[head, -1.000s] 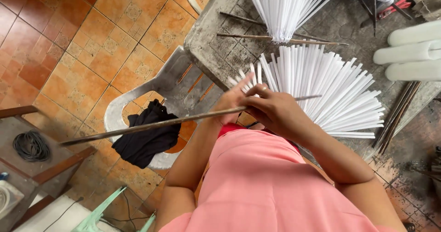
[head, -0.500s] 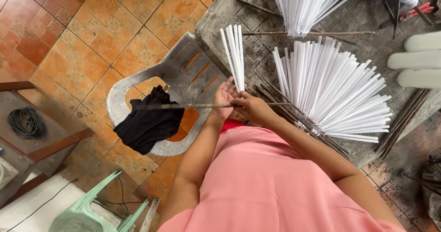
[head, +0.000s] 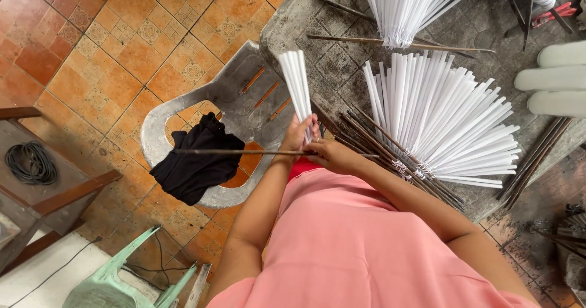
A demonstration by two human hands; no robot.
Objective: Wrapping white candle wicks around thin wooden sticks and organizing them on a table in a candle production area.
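White sticks (head: 298,85), a small bunch, stand upright in my left hand (head: 299,137), fingers clamped round the lower ends so the tops fan clear. My right hand (head: 332,155) pinches a thin dark rod (head: 238,152) level across the grey chair (head: 183,116), beside the table (head: 293,24).

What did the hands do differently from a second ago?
The left hand has lifted a small bunch of white strips upright, away from the big fan of white strips on the table; a second ago it lay among them. The right hand still grips the thin dark stick, which has levelled out. The grey chair and black cloth stayed put.
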